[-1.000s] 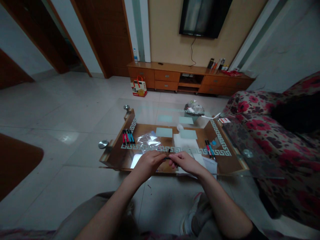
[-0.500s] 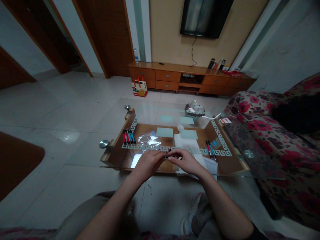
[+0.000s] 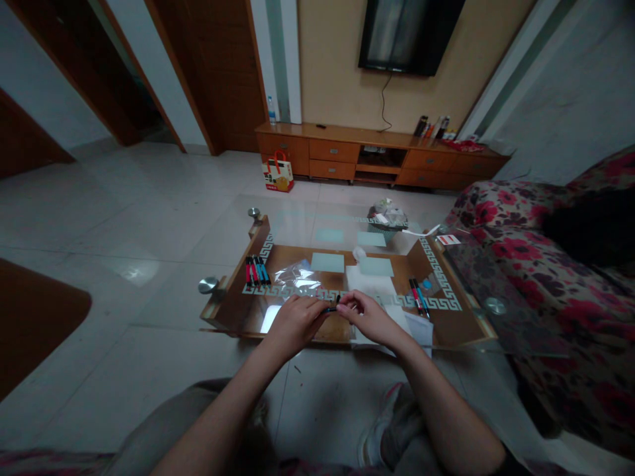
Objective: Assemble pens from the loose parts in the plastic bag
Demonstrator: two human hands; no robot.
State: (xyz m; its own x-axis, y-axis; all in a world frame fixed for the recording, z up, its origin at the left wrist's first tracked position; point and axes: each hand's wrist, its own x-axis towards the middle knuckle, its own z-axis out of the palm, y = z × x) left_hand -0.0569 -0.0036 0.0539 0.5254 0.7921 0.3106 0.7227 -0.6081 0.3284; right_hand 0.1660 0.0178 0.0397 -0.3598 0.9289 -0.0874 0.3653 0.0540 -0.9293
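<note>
Above the near edge of the glass coffee table (image 3: 218, 329), my left hand (image 3: 296, 322) is closed round a dark marker pen (image 3: 331, 309) with a bit of blue on it; most of the pen is hidden by the fingers. My right hand (image 3: 367, 316) meets it from the other side, thumb and fingertips pinching a small black piece (image 3: 338, 300) at the pen's end. Whether that piece is a cap or a clip I cannot make out. Several red and blue marker pens (image 3: 256, 270) lie side by side at the table's left. Two more, red and blue pens (image 3: 419, 296), lie at the right.
A crumpled clear plastic bag (image 3: 297, 276) lies beyond my left hand. White paper (image 3: 372, 284) shows near my right hand. Behind the table stands a filled waste bin (image 3: 387, 221). A flowered sofa (image 3: 526, 244) borders the right side, and a TV cabinet (image 3: 332, 152) the far wall.
My right hand's fingers have shifted and opened up a little, so the small black piece by the fingertips shows more. My left hand stays almost in place. The marker pens on the table have not moved.
</note>
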